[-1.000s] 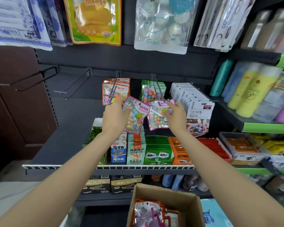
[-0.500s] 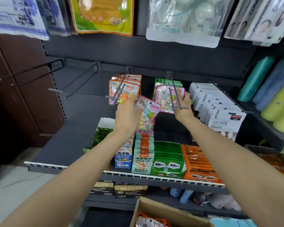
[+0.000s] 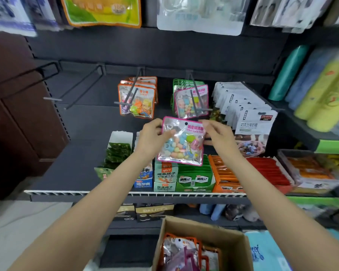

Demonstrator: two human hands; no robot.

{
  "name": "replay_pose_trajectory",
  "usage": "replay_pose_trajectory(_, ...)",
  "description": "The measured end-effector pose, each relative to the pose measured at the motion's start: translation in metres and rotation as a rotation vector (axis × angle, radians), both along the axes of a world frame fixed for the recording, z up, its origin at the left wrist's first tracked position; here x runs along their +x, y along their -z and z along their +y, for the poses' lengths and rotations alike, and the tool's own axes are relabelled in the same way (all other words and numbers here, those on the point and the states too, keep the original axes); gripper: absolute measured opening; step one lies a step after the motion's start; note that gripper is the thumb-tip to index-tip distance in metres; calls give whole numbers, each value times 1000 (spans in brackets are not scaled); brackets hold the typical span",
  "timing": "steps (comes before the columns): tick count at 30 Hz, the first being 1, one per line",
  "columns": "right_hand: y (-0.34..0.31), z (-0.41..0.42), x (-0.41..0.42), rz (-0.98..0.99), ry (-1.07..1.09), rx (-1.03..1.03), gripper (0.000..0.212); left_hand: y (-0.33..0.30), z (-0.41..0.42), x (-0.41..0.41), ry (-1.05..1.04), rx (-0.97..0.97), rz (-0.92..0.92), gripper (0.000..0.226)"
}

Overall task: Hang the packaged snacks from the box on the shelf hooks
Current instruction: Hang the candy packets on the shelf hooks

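A pink-edged candy packet (image 3: pixel 181 142) is held upright in front of the shelf by both hands. My left hand (image 3: pixel 152 140) grips its left edge and my right hand (image 3: pixel 218 136) pinches its top right corner. Just above it a matching pink packet (image 3: pixel 191 101) hangs on a shelf hook (image 3: pixel 195 98), in front of green packets. To the left, orange-edged packets (image 3: pixel 137 100) hang on another hook (image 3: pixel 130 94). The cardboard box (image 3: pixel 231 249) at the bottom holds more snack packets (image 3: pixel 184 253).
Two bare hooks (image 3: pixel 80 87) jut out at the left. White chocolate packets (image 3: pixel 249 118) hang at the right. Snack cartons (image 3: pixel 194 177) fill the shelf tray below the hands. Bottles (image 3: pixel 288 71) stand on the green-edged shelves at right. Large bags hang overhead.
My right hand left one pink packet hanging on the hook and came down to the second packet, which now sits upright between both hands.
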State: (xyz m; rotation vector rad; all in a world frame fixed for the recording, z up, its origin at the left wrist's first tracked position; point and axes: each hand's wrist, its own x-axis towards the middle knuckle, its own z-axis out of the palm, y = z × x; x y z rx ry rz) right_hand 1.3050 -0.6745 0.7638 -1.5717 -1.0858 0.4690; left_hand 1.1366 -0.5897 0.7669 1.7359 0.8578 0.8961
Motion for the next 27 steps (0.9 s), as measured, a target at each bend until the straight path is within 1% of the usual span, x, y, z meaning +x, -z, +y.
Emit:
replay_pose_trajectory(2, 3, -15, -6, -29, 34, 80, 29, 2, -11, 2, 23, -7, -67, 24)
replay_pose_trajectory(4, 3, -24, -11, -60, 68, 165, 32, 1, -23, 4, -11, 83, -95, 40)
replay_pose_trajectory(5, 3, -26, -13, -69, 85, 196, 30, 2, -27, 5, -29, 130, -106, 44)
replay_pose_trajectory(8, -2, -29, -17, -73, 132, 220, 21, 5, -32, 9, -86, 227, -86, 42)
replay_pose_trajectory(11, -5, -31, -16, -68, 153, 236, 26, 9, -29, 14, -99, 315, 1, 39)
replay_pose_trajectory(15, -8, -28, -11, -109, 182, 218, 29, 10, -26, 21, -81, 376, 70, 48)
replay_pose_trajectory(18, -10, -18, -6, -166, 206, 196, 29, 9, -21, 26, -114, 407, 94, 51)
replay_pose_trajectory(21, -8, -10, -5, -171, 201, 183, 30, 9, -15, 28, -126, 411, 134, 53)
replay_pose_trajectory(27, -2, -5, -1, -190, 210, 213, 30, 11, -9, 30, -121, 431, 153, 53)
